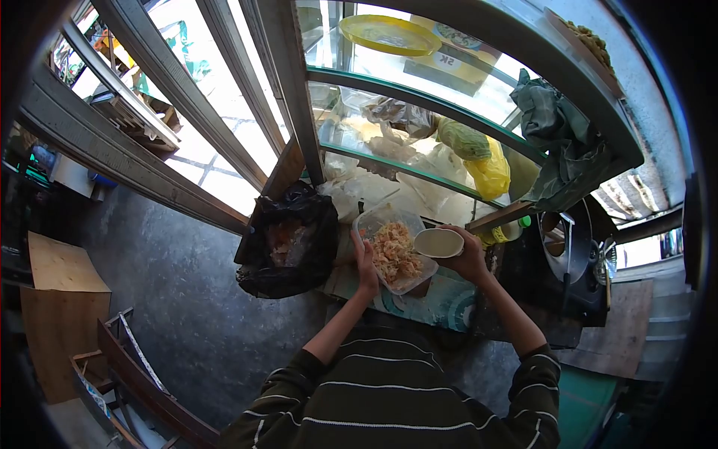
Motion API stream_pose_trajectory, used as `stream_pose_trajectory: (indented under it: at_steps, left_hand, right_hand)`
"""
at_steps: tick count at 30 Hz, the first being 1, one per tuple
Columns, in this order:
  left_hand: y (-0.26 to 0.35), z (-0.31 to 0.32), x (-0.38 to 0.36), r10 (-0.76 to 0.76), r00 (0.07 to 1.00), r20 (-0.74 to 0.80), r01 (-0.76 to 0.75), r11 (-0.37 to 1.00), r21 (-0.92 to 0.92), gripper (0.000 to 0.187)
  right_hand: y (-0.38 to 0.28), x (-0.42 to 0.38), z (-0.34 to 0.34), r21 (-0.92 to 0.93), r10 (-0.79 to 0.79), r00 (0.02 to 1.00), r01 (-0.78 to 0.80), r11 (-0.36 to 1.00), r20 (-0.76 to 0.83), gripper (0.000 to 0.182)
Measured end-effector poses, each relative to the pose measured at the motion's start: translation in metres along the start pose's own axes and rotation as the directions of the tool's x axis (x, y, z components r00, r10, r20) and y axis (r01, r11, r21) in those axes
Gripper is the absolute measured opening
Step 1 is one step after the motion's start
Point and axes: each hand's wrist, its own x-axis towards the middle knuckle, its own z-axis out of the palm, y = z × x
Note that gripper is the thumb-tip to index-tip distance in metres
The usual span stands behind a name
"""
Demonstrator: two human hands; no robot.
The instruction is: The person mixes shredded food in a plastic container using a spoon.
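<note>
A clear plastic container stands in front of me, holding a heap of shredded orange-pink food. My left hand grips its left wall, fingers running up along the side. In my right hand is a pale cream bowl, held by its right side with its mouth tipped toward me. The bowl's rim overlaps the right part of the container in this view. Beneath the container lies a teal and white patterned surface.
A black plastic bag with scraps inside sits left of the container. Behind rises a glass cabinet with bags and a yellow lid. To the right are a green-capped bottle and a dark pan with utensils.
</note>
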Motion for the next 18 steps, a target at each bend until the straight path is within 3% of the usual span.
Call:
stream_pose_trajectory:
  at_steps: [5,7,10,12,14,18]
  left_hand:
    - [-0.047,-0.058,0.016,-0.067,0.994,0.086,0.058,0.994,0.098,0.078]
    - [-0.048,-0.068,0.013,-0.171,0.982,0.078,0.167,0.985,0.049,0.077]
    - [-0.048,-0.081,0.003,-0.133,0.989,0.062,0.132,0.991,0.015,0.077]
    - [-0.042,-0.082,-0.004,-0.107,0.993,0.049,0.108,0.994,-0.004,0.075]
    - [-0.021,-0.067,-0.016,-0.04,0.997,-0.064,0.045,0.996,0.079,0.054]
    - [-0.017,-0.073,-0.027,-0.003,0.991,-0.137,0.02,0.992,0.128,0.049]
  right_hand:
    - [0.015,0.006,0.009,0.15,0.098,0.994,-0.09,0.985,-0.047,0.049]
    - [0.031,0.01,0.015,0.165,0.17,0.982,-0.155,0.974,-0.082,0.048]
    - [0.056,0.023,0.031,0.319,0.259,0.953,-0.2,0.926,-0.155,0.047]
    - [0.07,0.034,0.042,0.329,0.245,0.95,-0.172,0.929,-0.194,0.048]
    - [0.082,0.048,0.054,0.42,0.305,0.917,-0.177,0.89,-0.259,0.049]
    - [0.122,0.073,0.089,0.5,0.385,0.861,-0.184,0.846,-0.333,0.049]
